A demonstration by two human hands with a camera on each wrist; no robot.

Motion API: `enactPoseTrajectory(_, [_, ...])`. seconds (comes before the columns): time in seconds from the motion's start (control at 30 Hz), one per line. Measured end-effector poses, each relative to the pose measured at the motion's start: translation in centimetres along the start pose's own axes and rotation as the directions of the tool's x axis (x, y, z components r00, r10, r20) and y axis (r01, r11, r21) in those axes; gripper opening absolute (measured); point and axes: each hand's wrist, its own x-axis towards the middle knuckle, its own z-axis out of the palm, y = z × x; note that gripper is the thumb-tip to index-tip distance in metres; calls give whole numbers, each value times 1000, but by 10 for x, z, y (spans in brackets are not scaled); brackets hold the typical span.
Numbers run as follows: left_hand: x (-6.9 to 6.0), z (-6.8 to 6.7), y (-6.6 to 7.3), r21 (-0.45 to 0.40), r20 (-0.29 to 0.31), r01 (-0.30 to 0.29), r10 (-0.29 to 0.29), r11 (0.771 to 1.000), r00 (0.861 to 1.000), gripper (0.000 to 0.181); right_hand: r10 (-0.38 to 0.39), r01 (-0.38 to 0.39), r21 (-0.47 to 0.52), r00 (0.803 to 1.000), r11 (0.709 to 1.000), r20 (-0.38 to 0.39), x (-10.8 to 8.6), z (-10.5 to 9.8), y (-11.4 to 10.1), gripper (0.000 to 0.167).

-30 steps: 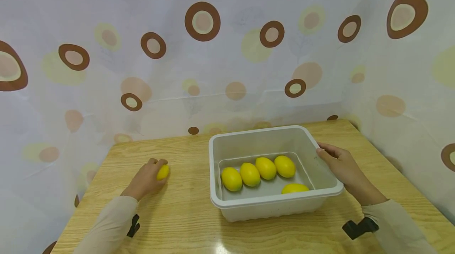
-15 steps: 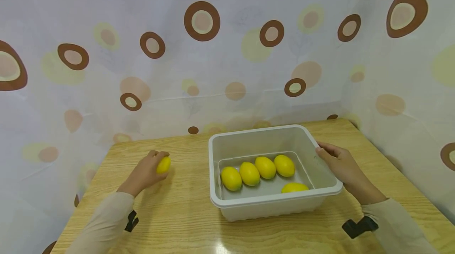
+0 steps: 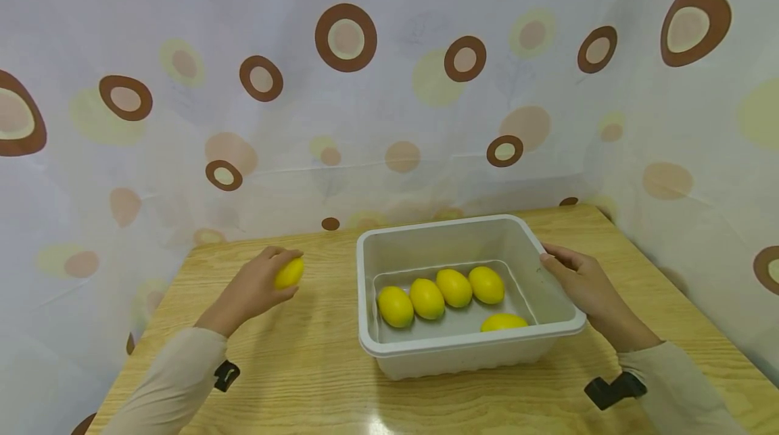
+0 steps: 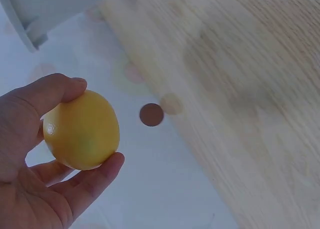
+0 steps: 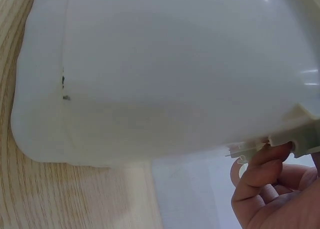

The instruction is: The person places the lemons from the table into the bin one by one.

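Observation:
A yellow lemon (image 4: 82, 131) is pinched between the thumb and fingers of my left hand (image 3: 252, 289), raised above the table left of the bin. A white plastic bin (image 3: 462, 354) stands on the table, right of centre. My right hand (image 3: 587, 286) grips its right rim, thumb on top; in the right wrist view the curled fingers (image 5: 260, 179) sit under that rim. Inside the bin, several lemons (image 3: 427, 298) lie in a row on the floor. Another lemon (image 3: 504, 322) lies by the front wall, its lower part hidden by the rim.
The wooden table (image 3: 292, 381) reaches back to a patterned curtain (image 3: 389, 117) that hangs behind it and along both sides. Black straps with small mounts (image 3: 616, 391) are worn at both wrists, over light sleeves.
My left hand has lifted the lemon off the table and moved it up and slightly right. The right hand and the bin have stayed where they were.

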Motion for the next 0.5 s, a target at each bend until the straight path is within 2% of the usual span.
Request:
enactPoseTrajectory(0.23, [10,-12,29,9,-32,-95,95,995,995,56,4,-4,0,1000,1000,-2,0,0,1,63])
enactPoseTrajectory(0.5, [22,-33,67,-21,-51,-182,181,983,982,58,3,-3,-5,1000,1000,-7,1,0,2,63])
